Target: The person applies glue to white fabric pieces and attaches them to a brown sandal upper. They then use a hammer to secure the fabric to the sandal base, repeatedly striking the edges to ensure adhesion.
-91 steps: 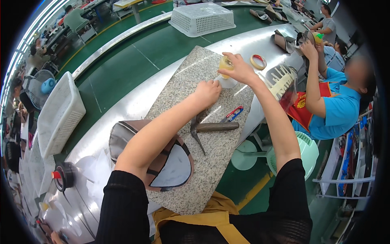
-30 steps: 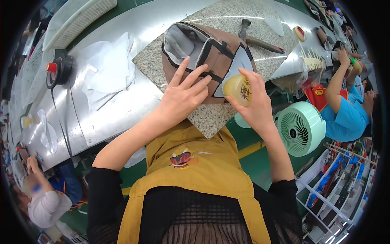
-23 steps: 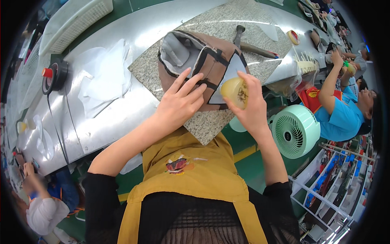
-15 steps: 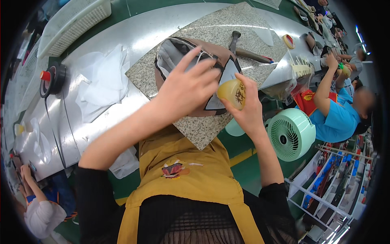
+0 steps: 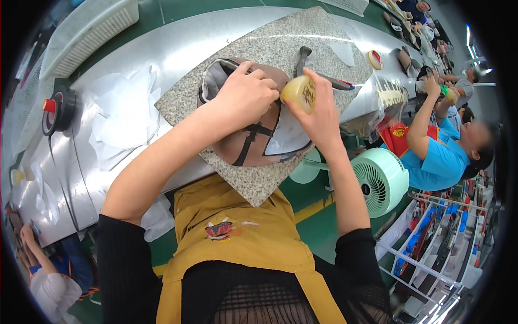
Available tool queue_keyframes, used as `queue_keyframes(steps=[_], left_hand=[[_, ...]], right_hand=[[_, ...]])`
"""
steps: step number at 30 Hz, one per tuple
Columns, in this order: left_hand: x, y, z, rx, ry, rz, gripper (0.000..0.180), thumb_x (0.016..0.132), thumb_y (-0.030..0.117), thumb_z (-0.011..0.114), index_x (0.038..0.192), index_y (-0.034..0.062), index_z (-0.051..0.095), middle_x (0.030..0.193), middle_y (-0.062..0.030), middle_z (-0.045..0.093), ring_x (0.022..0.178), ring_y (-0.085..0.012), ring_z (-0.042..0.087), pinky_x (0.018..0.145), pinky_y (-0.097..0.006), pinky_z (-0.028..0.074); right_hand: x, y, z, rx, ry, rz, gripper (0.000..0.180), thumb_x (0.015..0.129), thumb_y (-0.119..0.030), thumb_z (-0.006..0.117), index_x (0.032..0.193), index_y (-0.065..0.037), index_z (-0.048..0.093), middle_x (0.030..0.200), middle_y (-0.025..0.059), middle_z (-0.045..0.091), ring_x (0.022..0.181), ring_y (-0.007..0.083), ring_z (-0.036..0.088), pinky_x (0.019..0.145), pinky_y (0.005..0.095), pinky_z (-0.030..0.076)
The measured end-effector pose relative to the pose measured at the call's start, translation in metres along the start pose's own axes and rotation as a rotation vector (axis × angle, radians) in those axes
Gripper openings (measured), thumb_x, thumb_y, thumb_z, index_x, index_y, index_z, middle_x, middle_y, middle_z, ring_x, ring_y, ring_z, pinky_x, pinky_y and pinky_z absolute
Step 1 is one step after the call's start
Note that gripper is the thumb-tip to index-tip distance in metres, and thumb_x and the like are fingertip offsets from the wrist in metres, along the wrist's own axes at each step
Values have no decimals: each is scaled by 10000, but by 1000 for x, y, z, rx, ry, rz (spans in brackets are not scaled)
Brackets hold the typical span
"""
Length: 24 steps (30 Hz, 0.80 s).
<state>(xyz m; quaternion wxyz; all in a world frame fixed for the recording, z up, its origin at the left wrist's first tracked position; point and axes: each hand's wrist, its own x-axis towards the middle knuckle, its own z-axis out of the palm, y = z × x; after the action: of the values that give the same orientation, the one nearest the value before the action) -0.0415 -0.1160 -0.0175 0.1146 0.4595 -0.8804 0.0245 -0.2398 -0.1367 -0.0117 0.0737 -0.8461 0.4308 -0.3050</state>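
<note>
A brown bag [image 5: 229, 148] with black strips, a pale panel and a grey lining lies on a speckled stone slab [image 5: 253, 186]. My left hand [image 5: 249, 94] is closed over its upper part, fingers curled at the edge beside the opening; the fingertips are partly hidden. In my right hand [image 5: 319, 116] is a yellowish squeeze bottle [image 5: 298, 93] with dark handwriting, tilted toward the bag close to my left fingertips. Its tip is hard to make out. Behind the bottle, a hammer [image 5: 304, 58] rests on the slab.
White sheets [image 5: 121, 116] lie on the metal table, left of the slab. Farther left stands a black round device [image 5: 60, 110] with a red knob and a cord. A tape roll [image 5: 375, 60] sits at right. A green fan [image 5: 380, 182] and a blue-shirted person [image 5: 437, 162] are to the right.
My left hand has come down onto the bag and its spread fingers have curled. The bag has turned, showing more of its brown side. The bottle has moved slightly left and up.
</note>
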Motion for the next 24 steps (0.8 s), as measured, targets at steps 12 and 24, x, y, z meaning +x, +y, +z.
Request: queue_keyframes(steps=[12, 24], left_hand=[[-1, 1, 7, -3, -4, -28, 121, 815, 194, 616, 877, 139, 704, 1121, 31, 646, 1087, -163, 556, 1040, -392, 353], [0, 1, 11, 13, 37, -20, 108, 799, 202, 634, 844, 144, 713, 1056, 57, 646, 1039, -150, 562, 1008, -372, 363]], right_hand=[[-6, 1, -17, -15, -54, 84, 631, 769, -266, 744, 1296, -87, 446, 1174, 132, 500, 1060, 310, 546, 865, 385, 476], [11, 14, -7, -55, -51, -30, 648, 762, -302, 750, 1304, -117, 446, 1172, 122, 510, 1039, 314, 559, 826, 393, 489]])
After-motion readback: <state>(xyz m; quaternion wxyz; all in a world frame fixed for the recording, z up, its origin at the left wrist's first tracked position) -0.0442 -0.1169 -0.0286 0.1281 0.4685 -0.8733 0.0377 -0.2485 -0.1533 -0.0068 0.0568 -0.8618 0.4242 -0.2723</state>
